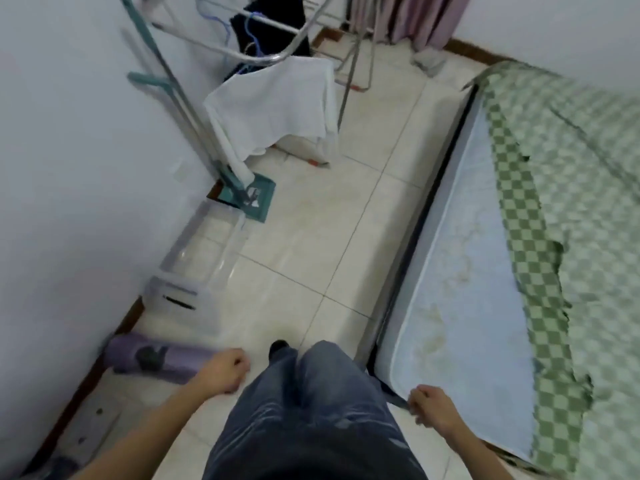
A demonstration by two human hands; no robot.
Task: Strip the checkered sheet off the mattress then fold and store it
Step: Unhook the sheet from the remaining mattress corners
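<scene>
The green checkered sheet (571, 237) lies rumpled over the right part of the mattress (460, 271), pulled back so a pale blue strip of mattress shows along its left edge. My right hand (433, 408) hangs loosely curled beside the mattress's near corner, with nothing in it. At my left side, above the floor, my left hand (225, 370) is curled shut and holds nothing. My jeans-clad legs fill the bottom middle.
A clothes drying rack (221, 64) with a white garment (277, 109) and dark clothes stands ahead on the left. Clear plastic storage boxes (204, 258) and a purple roll (159, 358) line the left wall. Tiled floor (329, 237) runs between wall and bed.
</scene>
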